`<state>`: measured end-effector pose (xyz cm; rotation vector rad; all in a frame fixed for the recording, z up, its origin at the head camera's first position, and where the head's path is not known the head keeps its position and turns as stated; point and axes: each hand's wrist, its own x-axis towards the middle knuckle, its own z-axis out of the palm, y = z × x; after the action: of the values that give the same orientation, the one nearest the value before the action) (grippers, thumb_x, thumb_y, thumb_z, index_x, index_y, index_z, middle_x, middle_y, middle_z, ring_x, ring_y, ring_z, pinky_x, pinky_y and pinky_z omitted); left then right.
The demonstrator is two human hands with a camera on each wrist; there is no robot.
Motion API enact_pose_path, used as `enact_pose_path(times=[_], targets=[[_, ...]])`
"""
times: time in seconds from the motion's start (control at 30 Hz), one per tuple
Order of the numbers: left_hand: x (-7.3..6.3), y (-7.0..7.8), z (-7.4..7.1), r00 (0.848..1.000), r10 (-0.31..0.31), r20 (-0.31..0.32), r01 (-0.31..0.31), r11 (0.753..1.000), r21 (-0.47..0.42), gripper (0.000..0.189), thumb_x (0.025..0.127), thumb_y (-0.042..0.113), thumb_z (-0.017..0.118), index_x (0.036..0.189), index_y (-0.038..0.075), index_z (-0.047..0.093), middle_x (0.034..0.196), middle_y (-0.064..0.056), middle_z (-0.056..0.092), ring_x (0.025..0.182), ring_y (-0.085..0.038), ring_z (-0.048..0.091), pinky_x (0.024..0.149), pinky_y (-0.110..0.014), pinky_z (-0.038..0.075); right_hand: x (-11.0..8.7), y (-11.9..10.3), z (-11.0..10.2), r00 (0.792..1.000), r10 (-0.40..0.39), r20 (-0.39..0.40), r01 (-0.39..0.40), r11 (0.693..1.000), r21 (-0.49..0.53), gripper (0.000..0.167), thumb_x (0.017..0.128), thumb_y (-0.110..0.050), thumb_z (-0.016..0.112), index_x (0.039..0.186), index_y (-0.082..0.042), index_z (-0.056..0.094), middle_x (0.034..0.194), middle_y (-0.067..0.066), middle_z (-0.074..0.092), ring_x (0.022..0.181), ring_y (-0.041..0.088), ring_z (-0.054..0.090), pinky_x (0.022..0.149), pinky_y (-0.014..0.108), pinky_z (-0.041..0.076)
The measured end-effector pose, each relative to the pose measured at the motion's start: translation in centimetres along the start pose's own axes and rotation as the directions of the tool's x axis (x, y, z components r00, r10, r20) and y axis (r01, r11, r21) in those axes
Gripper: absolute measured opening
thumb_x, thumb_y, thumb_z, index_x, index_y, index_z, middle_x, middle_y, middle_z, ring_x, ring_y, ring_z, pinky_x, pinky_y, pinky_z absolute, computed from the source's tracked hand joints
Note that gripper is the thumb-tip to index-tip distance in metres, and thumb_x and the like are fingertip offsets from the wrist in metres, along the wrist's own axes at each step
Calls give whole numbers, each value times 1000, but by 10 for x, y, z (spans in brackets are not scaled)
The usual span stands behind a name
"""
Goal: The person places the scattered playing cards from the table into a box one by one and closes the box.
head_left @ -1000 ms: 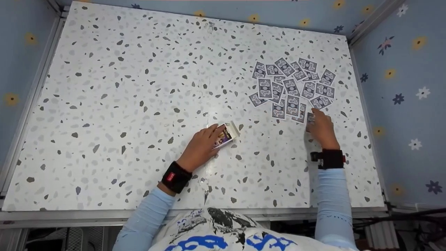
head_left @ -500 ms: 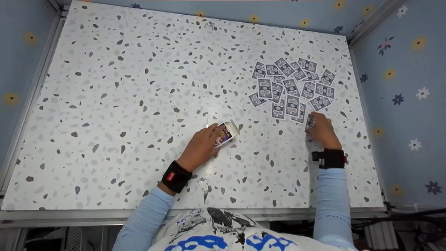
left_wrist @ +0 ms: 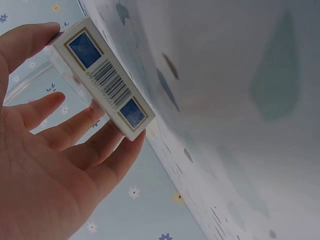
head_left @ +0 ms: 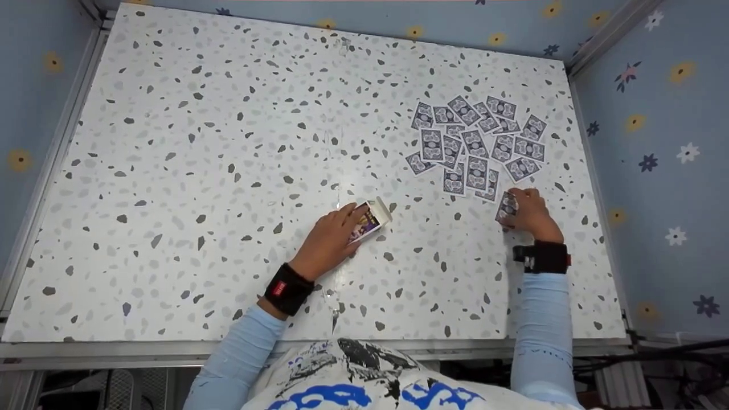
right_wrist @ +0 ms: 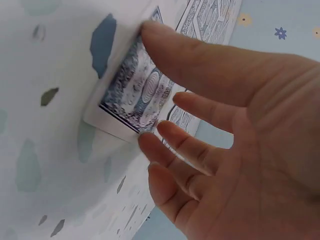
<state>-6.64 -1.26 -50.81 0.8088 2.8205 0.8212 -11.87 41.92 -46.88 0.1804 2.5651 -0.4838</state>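
Flowered walls (head_left: pixel 663 188) are enclosing a speckled worktop (head_left: pixel 228 114); at least eighteen cards (head_left: pixel 474 144) are lying face down; the half-closed right hand (head_left: pixel 531 214) is pinching one nearer card (head_left: pixel 507 206); leftward, the left hand (head_left: pixel 327 239), half-curled, is gripping one box (head_left: pixel 364 223); its barcode (left_wrist: pixel 109 82) digits are looking too blurred to read.

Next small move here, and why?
Probably have the right hand bring its card toward the box: that card is pinched, apart from the spread cards, and the left hand holds the box with its flap open on that side.
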Motion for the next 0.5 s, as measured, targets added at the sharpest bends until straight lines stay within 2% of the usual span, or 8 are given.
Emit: enact_pose_path(times=[0.17,0.37,0.43,0.5], targets=[[0,0,2,1000,2,1,-2,1000,-10,68,86,24,66,145,15,33,142,-14,42,117,-32,51,95,-46,45,-6,-2,1,997,74,-5,-74,997,3,80,82,-24,69,144,-3,22,135,36,21,118,51,27,97,63,33],[0,-1,2,1000,-1,9,1,1000,-13,68,86,25,66,145,13,33,142,-15,41,119,-33,50,98,-46,43,-10,0,5,990,141,-12,-141,990,-12,85,81,-35,70,136,8,21,130,42,25,118,54,28,98,63,31],[-1,-1,2,1000,4,8,-4,1000,-7,69,86,26,66,145,13,33,142,-15,41,119,-33,50,97,-47,44,-12,1,7,989,146,-36,-147,989,-18,82,80,-37,70,129,11,26,126,42,30,115,54,31,96,62,33],[0,0,1,1000,9,8,-9,1000,0,69,86,26,66,145,13,32,142,-15,41,119,-33,50,96,-47,44,-13,1,9,987,145,-70,-147,989,-18,70,80,-36,69,118,12,35,118,39,36,107,51,36,89,59,36]])
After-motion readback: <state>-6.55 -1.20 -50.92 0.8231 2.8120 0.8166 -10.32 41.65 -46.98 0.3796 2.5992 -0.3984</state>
